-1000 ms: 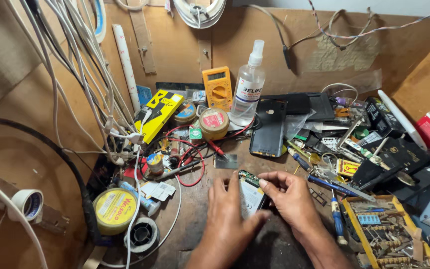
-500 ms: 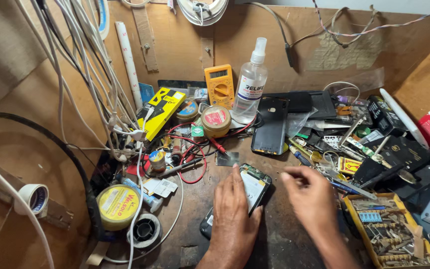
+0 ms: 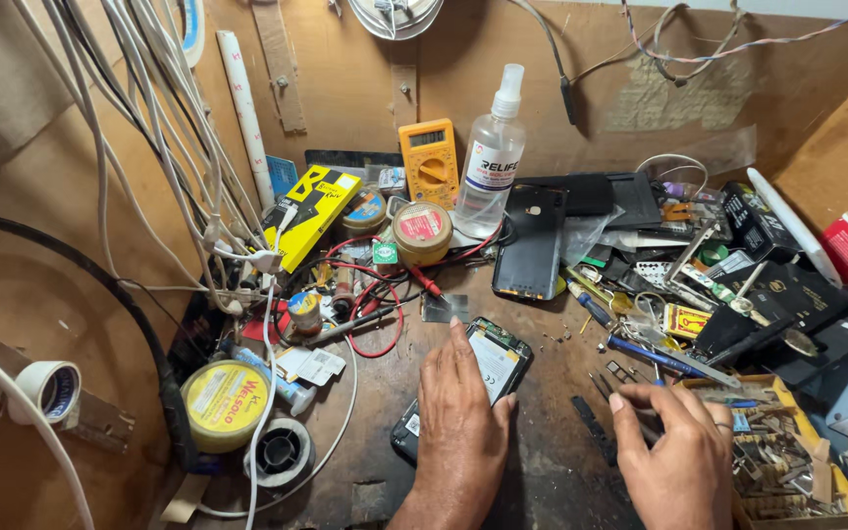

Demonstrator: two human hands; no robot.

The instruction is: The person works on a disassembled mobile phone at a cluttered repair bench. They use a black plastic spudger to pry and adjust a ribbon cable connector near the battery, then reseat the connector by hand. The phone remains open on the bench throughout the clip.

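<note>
left hand flat on opened phone, fingers together; right hand fingers curled at tweezers, not yet lifted.

R hand left phone, now by tweezers.

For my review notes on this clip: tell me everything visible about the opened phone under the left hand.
The opened phone lies flat on the dark worktop, slanting from lower left to upper right. Its back is off: a pale battery fills the middle, a strip of green circuit board shows along the top edge, and the frame is black. The left hand rests palm-down over its lower half, pinning it. The right hand is apart from it, by the tweezers.
</note>
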